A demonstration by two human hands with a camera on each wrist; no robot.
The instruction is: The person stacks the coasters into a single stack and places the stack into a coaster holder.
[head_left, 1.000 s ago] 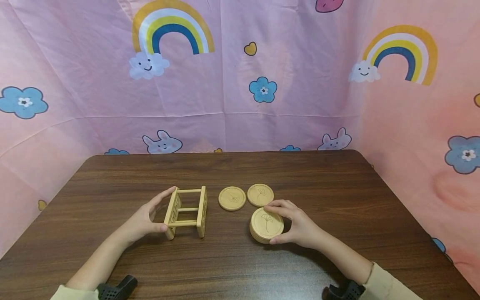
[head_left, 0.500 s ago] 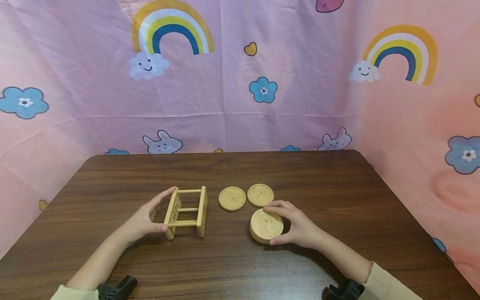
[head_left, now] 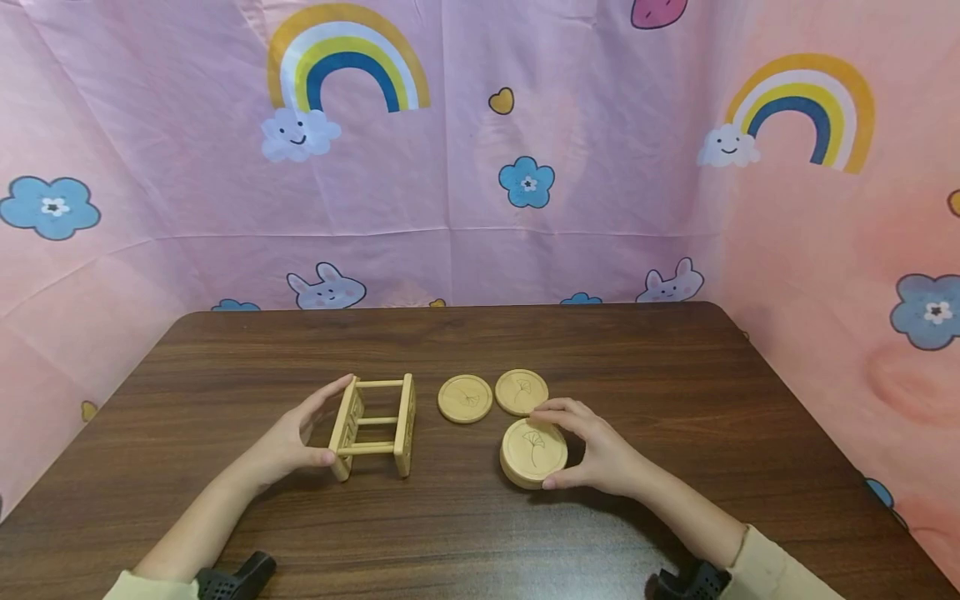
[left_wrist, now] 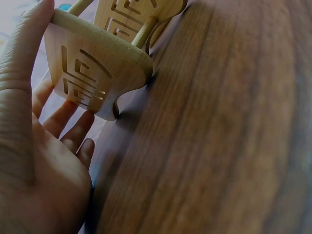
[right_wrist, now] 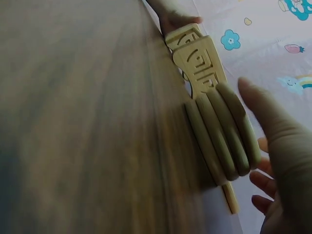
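A light wooden coaster holder (head_left: 372,425), two slotted side panels joined by bars, stands on the left part of the table. My left hand (head_left: 288,437) holds its left panel, thumb at the near end and index finger at the far end; in the left wrist view, the other fingertips (left_wrist: 85,119) lie by the panel's lower part. Further right is a stack of several round wooden coasters (head_left: 533,454), the top one engraved with a leaf. My right hand (head_left: 603,450) curves round the stack's right side, thumb at the near edge and fingers at the far edge.
Two single coasters lie flat behind the stack, one to the left (head_left: 465,399) and one to the right (head_left: 521,392). All stand on a dark wood-grain table (head_left: 450,542). A printed cloth (head_left: 600,217) hangs behind and along the sides.
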